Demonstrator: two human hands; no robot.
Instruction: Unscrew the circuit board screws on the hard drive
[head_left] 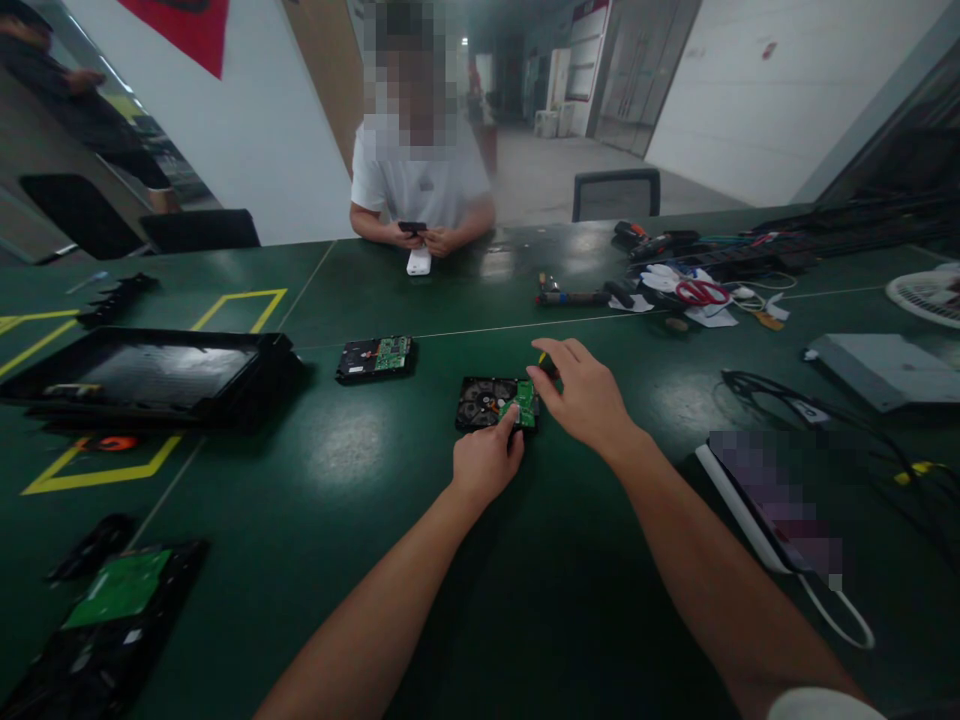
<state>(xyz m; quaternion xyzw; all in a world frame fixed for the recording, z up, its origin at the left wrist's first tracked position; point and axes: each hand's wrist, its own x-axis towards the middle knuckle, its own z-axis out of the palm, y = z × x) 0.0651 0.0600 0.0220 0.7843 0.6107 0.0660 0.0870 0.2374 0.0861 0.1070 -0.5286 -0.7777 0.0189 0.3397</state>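
Observation:
A hard drive point(480, 402) lies on the green table in front of me, its green circuit board facing up. My left hand point(486, 467) holds it from the near side, the index finger pressed on the board and the thumb by the near edge. At the drive's right end, my right hand point(589, 395) pinches a small screwdriver with a dark and yellow handle point(548, 366). The screwdriver's tip is too small and hidden to make out. Another hard drive point(375, 357) rests a little to the left, apart from both hands.
A black plastic casing point(150, 375) stands at left, with a larger circuit-board device point(112, 620) nearer me. Cables point(817, 410), a grey metal box point(889, 370) and a tablet-like device point(772, 510) lie right. Tools and red scissors point(703, 292) are farther back. A person point(420, 190) sits opposite, holding a phone.

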